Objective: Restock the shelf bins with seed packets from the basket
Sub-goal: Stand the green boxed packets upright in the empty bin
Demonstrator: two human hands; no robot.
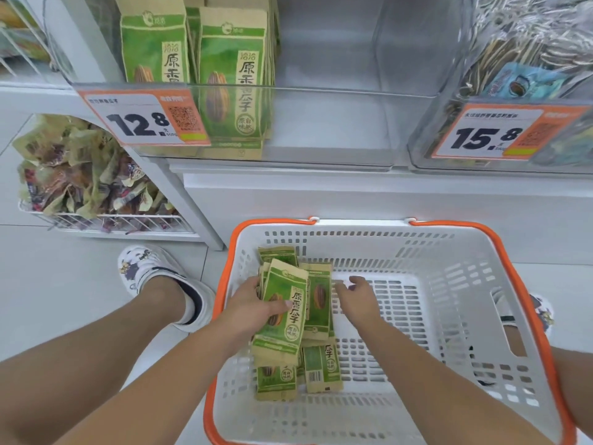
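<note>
Shelf bin (337, 130) lies open right of the upright seed packets (231, 75).

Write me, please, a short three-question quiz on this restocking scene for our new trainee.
1. True or false: the left hand grips a green seed packet inside the basket.
2. Which price tag marks the clear bin holding matching green packets: A) 12.8 B) 15.8?
3. Fill in: the right hand is open, holding ____.

Key
1. True.
2. A, the 12.8 tag; the 15.8 tag sits on the neighbouring bin.
3. Nothing.
</note>
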